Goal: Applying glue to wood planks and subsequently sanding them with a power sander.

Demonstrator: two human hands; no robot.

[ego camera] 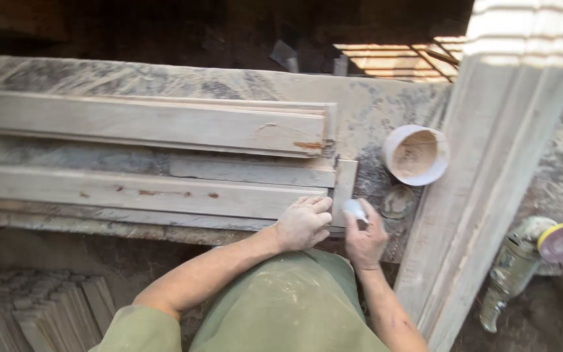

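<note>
While the person's torso fills the bottom of the view, the bench edge below the hands is hidden, and the dark far side past the bench [386,104] is hard to make out. The right hand [364,240] pinches a small pale lump [354,208] — putty or cloth, I cannot tell — against the end of a short upright strip [345,186]. The left hand [303,223] lies flat, fingers curled loosely, holding nothing, pressing on the end of the near plank [144,191]. A second plank [151,124], rough-sawn and grey with a reddish knot, lies beyond it. A white round tub [417,154] of tan paste stands just right of the strip. A moulded post [490,169], ribbed and pale, is cut off at the top edge. A dusty sander [529,257] lies to its right — its lower end is blurred. Stacked slats [47,306] sit on the floor, lower left.
</note>
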